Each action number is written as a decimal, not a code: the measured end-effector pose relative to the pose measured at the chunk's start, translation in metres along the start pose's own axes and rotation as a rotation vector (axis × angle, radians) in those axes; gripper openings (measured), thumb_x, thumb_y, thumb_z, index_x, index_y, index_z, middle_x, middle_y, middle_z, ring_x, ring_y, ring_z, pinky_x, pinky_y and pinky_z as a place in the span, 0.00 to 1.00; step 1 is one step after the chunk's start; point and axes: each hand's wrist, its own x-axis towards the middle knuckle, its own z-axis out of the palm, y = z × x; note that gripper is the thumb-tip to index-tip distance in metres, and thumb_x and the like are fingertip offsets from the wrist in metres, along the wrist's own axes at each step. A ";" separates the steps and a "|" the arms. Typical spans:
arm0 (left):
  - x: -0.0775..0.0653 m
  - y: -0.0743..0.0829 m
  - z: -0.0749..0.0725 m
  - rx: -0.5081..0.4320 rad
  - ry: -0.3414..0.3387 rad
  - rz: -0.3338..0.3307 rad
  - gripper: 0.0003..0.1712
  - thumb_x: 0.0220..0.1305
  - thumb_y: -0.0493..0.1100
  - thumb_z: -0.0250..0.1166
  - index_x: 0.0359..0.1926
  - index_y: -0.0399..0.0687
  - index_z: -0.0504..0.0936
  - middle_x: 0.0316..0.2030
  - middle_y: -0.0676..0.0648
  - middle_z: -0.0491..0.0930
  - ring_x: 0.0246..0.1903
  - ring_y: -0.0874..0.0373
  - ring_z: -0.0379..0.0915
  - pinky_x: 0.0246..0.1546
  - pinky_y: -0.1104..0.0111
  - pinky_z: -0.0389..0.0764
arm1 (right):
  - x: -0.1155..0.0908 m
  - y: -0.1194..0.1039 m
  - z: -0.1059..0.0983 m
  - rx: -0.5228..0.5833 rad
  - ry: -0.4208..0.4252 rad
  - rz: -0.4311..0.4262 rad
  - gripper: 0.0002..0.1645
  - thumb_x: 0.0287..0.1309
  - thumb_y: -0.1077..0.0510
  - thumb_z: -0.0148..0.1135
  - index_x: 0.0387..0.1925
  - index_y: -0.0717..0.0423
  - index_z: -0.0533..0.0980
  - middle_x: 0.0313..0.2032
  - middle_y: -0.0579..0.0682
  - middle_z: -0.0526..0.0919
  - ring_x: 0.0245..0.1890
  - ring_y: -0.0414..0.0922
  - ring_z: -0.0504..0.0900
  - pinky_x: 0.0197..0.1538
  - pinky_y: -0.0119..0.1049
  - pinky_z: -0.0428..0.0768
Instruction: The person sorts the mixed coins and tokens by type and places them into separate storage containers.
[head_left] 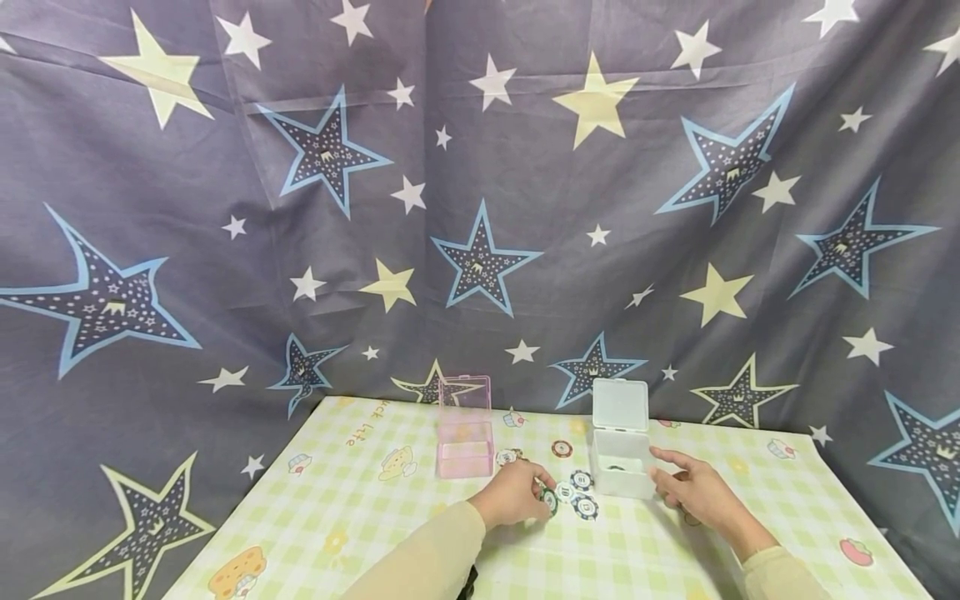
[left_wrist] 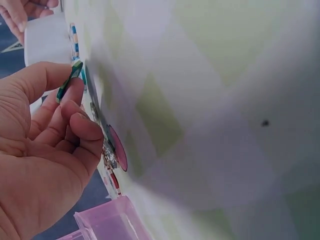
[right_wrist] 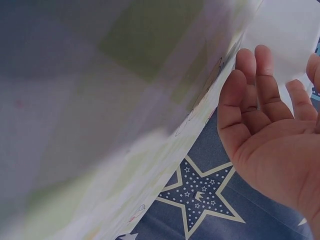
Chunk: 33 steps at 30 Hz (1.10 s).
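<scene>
My left hand point(head_left: 512, 495) pinches a green poker chip point(left_wrist: 69, 82) on edge between thumb and fingers, close over the table. Beside that hand lie a white chip point(head_left: 564, 492) and two dark-and-white chips, one point(head_left: 582, 480) nearer the white box and the other point(head_left: 586, 507) nearer me. The white plastic box point(head_left: 622, 485) stands with its lid point(head_left: 620, 405) raised and a dark-marked piece point(head_left: 616, 467) inside. Against its right side, my right hand point(head_left: 699, 493) rests its fingertips, the fingers loosely extended in the right wrist view.
Left of the chips stands a pink see-through box point(head_left: 465, 468), lid up. A few chips point(head_left: 507, 457) lie just right of it, and a red chip point(head_left: 562, 449) lies farther back. A green checked cloth point(head_left: 360, 500) covers the table; a starry curtain point(head_left: 525, 333) hangs behind.
</scene>
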 end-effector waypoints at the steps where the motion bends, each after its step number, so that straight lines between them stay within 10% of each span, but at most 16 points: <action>1: 0.000 0.001 -0.001 -0.013 0.001 -0.001 0.21 0.52 0.30 0.76 0.49 0.42 0.89 0.22 0.56 0.74 0.21 0.64 0.66 0.30 0.72 0.71 | 0.000 0.000 0.000 0.003 -0.002 0.000 0.40 0.77 0.47 0.63 0.80 0.61 0.64 0.36 0.53 0.88 0.21 0.41 0.70 0.23 0.34 0.67; 19: 0.020 0.032 -0.012 -0.300 0.117 -0.015 0.19 0.63 0.36 0.76 0.55 0.50 0.88 0.29 0.54 0.80 0.20 0.64 0.64 0.23 0.72 0.69 | 0.003 0.005 0.001 0.004 0.019 0.007 0.39 0.76 0.47 0.64 0.80 0.58 0.65 0.37 0.54 0.88 0.25 0.43 0.75 0.23 0.34 0.69; 33: 0.049 0.064 0.008 -0.293 0.185 0.012 0.21 0.60 0.33 0.77 0.55 0.40 0.87 0.29 0.53 0.81 0.27 0.66 0.72 0.32 0.76 0.75 | 0.003 0.004 0.000 0.053 -0.013 0.022 0.41 0.76 0.46 0.64 0.81 0.57 0.64 0.37 0.55 0.88 0.19 0.39 0.64 0.22 0.33 0.65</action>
